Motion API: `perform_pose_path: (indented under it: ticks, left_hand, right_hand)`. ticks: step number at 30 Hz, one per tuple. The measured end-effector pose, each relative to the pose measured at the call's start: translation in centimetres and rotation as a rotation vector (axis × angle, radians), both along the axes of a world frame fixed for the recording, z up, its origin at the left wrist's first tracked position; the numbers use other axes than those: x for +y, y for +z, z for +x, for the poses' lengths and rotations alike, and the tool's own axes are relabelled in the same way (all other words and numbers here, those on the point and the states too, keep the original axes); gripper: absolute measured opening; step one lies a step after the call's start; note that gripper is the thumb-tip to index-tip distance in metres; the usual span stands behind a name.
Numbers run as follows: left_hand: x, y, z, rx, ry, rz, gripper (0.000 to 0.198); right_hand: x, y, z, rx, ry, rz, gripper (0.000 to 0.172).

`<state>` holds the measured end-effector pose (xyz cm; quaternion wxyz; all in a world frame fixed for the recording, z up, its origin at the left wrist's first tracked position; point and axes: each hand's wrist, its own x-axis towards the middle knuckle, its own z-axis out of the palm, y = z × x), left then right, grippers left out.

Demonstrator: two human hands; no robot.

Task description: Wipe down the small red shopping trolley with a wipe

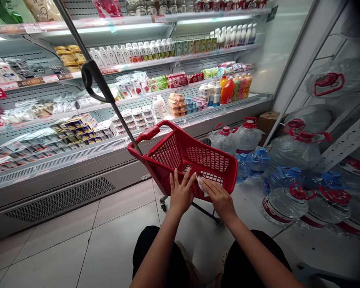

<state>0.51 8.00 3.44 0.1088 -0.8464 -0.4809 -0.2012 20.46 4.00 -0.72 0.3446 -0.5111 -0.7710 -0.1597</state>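
A small red shopping cart (208, 141) with a latticed plastic basket stands on the floor in front of my knees. My left hand (181, 194) lies with spread fingers against the near side wall of the basket. On the same wall, further right, my right hand (218, 196) presses a white cloth or tissue (202, 186) to the plastic, its fingers close together over it. Most of the cloth is hidden under those fingers. A grey pole (124, 122) with a black handle (97, 82) rises from the cart's left end.
Behind the cart runs an open refrigerated display (122, 152) stocked with bottles, cups and cartons. Large water bottles (284, 204) with red handles crowd the floor at right, beside a white perforated rack (347, 136). Blue-capped bottles (259, 160) stand near the cart's right end.
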Motion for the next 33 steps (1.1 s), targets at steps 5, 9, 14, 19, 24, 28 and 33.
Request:
perform_pose_path:
  ticks: [5, 9, 14, 19, 24, 28, 33]
  left_hand:
    - [0.7, 0.0, -0.3, 0.008, 0.058, -0.013, 0.091]
    - [0.0, -0.6, 1.1, 0.007, 0.025, -0.038, 0.089]
    - [-1.2, -1.1, 2.3, -0.011, -0.075, -0.052, 0.090]
    - [-1.0, -0.9, 1.2, 0.010, -0.089, -0.060, 0.090]
    - [-0.4, -0.7, 0.6, -0.009, -0.074, -0.071, 0.088]
    - [-1.2, -0.8, 2.2, -0.049, -0.047, -0.064, 0.084]
    - [-2.7, -1.3, 3.5, -0.063, -0.098, -0.059, 0.079]
  right_hand:
    - [-3.4, -1.8, 3.7, 0.019, -0.044, -0.003, 0.076]
    - [-4.3, -2.1, 3.9, 0.043, -0.066, 0.005, 0.077]
    - [-1.6, -0.7, 0.5, 0.043, -0.032, 0.014, 0.076]
    - [-1.1, -0.7, 0.6, 0.042, -0.009, 0.007, 0.077]
    - [-3.6, -2.3, 4.2, 0.037, -0.021, -0.010, 0.075]
    - [-4.3, -2.6, 4.1, 0.061, -0.033, -0.013, 0.076]
    - [-4.3, -2.4, 2.2, 0.076, 0.009, -0.033, 0.077]
